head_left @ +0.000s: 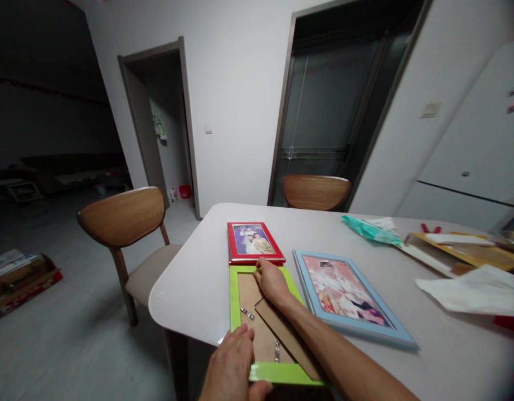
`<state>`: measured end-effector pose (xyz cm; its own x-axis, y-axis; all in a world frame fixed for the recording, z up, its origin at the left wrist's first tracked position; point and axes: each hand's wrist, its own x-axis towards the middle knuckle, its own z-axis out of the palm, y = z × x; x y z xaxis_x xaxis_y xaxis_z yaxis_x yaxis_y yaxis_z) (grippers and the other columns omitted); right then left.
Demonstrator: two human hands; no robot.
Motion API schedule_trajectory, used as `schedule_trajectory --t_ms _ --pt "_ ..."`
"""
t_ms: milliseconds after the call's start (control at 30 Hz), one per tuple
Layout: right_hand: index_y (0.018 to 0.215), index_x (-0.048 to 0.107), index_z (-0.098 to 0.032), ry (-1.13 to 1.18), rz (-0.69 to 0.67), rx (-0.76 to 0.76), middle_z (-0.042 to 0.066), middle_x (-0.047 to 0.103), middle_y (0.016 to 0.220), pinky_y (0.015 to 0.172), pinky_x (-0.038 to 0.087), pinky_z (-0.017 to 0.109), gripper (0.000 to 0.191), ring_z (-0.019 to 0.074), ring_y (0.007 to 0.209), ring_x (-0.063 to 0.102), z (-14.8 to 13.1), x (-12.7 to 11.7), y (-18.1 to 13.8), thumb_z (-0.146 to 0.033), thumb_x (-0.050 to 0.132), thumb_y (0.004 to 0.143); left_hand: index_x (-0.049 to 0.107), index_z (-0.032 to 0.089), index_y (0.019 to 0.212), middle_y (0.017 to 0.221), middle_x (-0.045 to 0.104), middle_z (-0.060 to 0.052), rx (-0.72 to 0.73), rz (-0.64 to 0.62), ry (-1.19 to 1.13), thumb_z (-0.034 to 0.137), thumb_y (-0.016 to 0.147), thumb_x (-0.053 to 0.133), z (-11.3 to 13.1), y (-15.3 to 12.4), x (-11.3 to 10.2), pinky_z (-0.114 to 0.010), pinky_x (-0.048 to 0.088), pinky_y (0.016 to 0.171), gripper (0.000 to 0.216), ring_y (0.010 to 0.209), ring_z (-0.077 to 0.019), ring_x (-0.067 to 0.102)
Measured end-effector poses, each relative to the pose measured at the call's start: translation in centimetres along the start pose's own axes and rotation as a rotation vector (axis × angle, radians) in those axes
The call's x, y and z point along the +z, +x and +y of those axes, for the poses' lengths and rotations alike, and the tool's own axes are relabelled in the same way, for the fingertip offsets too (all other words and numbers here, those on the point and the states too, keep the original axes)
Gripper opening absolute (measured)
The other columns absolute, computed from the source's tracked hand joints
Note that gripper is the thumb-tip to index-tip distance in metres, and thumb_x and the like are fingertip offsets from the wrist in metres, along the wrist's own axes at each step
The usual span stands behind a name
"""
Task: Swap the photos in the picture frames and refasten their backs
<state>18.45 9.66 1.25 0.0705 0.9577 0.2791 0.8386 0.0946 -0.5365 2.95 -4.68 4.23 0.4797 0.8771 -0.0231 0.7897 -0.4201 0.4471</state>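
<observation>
Left hand [232,362] clamps face-down green frame [235,295], rim farthest from red frame [255,240] | right hand [272,281] curled at rim next to red frame, grip unclear tbh | guessing step: backing tabs [247,313] | next needs frame steady

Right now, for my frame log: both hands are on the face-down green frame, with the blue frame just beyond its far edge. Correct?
No. In the head view the red frame lies just beyond the far edge of the green frame; the blue frame is to its right. The left hand and right hand are on the face-down green frame.
</observation>
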Motion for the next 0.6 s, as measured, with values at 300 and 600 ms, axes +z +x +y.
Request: schedule_trajectory --t_ms 300,600 --pt "0.072 0.058 -0.015 0.231 0.002 -0.037 0.004 0.063 0.070 0.058 0.037 0.024 0.027 0.0155 0.064 0.055 1.4 -3.9 -1.1 -0.034 0.038 0.075 0.057 0.014 0.094 0.125 0.043 -0.015 0.110 0.037 -0.007 0.030 0.051 0.071 0.2 0.9 1.2 -0.053 0.020 0.098 0.048 0.118 -0.0310 0.033" --pt "0.082 0.057 -0.018 0.765 0.116 0.254 0.004 0.063 0.080 0.065 0.041 0.028 0.026 0.0177 0.071 0.056 3.4 -8.2 -6.2 -0.037 0.054 0.065 0.055 0.017 0.090 0.120 0.050 -0.014 0.232 0.124 -0.154 0.019 0.057 0.065 0.3 1.4 1.1 -0.051 0.025 0.096 0.035 0.113 -0.0293 0.042"
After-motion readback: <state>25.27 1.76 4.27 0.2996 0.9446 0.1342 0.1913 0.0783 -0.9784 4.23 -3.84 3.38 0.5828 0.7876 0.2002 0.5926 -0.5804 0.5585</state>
